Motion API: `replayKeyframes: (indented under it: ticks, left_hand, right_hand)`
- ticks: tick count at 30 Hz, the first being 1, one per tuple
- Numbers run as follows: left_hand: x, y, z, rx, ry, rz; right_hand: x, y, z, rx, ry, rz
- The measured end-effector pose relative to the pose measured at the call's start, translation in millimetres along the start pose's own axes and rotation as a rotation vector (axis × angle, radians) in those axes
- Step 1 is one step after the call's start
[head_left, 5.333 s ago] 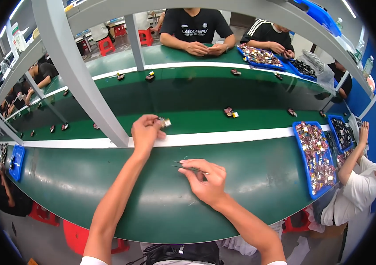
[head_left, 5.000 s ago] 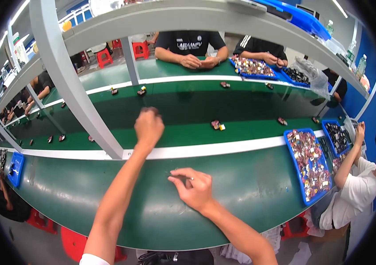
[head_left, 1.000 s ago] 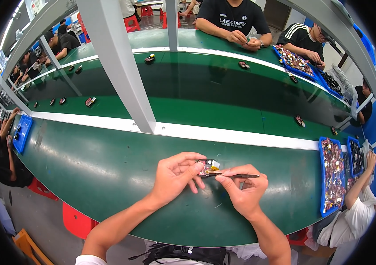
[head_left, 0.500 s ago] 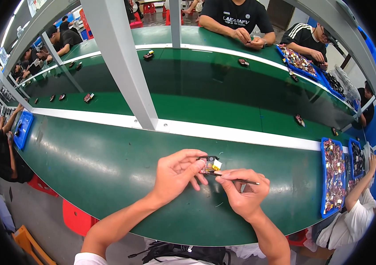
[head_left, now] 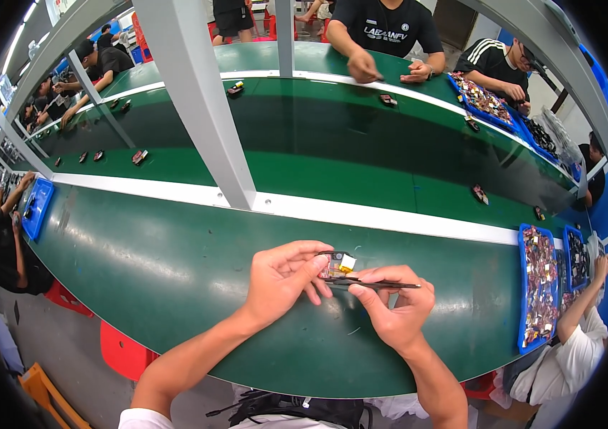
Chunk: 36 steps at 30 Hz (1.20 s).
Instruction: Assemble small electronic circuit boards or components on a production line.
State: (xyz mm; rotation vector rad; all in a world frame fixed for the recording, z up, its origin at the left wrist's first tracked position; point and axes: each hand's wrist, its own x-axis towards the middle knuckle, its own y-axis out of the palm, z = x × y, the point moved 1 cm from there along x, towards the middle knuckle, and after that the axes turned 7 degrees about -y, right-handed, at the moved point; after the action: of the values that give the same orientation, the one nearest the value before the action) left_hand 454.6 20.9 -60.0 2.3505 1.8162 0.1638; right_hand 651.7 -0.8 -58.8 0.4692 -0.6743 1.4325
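No packages, signs or screens clearly in view. Only a small yellow label (head_left: 346, 264) just below frame centre, on the little silver part pinched in the fingers. Far-left edge too blurred to tell any lit panel from a lamp.

A small flat silver-and-yellow component (head_left: 337, 263) is held just above the desk, with thin dark tweezers (head_left: 372, 284) at its 5 o'clock.

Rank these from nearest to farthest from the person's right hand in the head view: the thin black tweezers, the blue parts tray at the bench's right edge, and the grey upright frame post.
1. Thin black tweezers: held in the right hand.
2. Blue parts tray: to its right, at the bench edge.
3. Grey upright frame post: up and left, across the white strip.
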Motion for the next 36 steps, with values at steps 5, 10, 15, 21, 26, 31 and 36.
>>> replayKeyframes:
  ticks: [5,10,15,21,26,31,36]
  left_hand:
    - [-1.4,1.7,-0.4,0.0,-0.01,0.002]
    - [-1.9,2.2,1.4,-0.011,-0.012,0.011]
    - [-1.7,2.7,-0.4,-0.019,-0.045,0.02]
    - [-0.3,4.3,0.6,-0.032,-0.081,0.017]
    - [-0.1,5.0,-1.6,0.067,-0.091,0.031]
    - [0.0,7.6,1.1,0.049,-0.104,0.009]
    - [-0.5,5.1,1.0,0.057,-0.122,-0.002]
  right_hand:
    - [-0.7,-0.5,-0.1,-0.04,-0.047,0.039]
    - [-1.0,-1.6,0.1,-0.065,-0.075,0.044]
    - [0.8,-1.8,1.7,-0.084,-0.102,0.049]
    - [1.2,-1.9,1.1,-0.113,-0.186,0.078]
    - [-0.7,2.5,3.0,-0.167,-0.194,0.097]
    - [-5.1,1.1,3.7,-0.232,-0.267,0.107]
    - [-8.3,3.3,0.0,-0.279,-0.371,0.133]
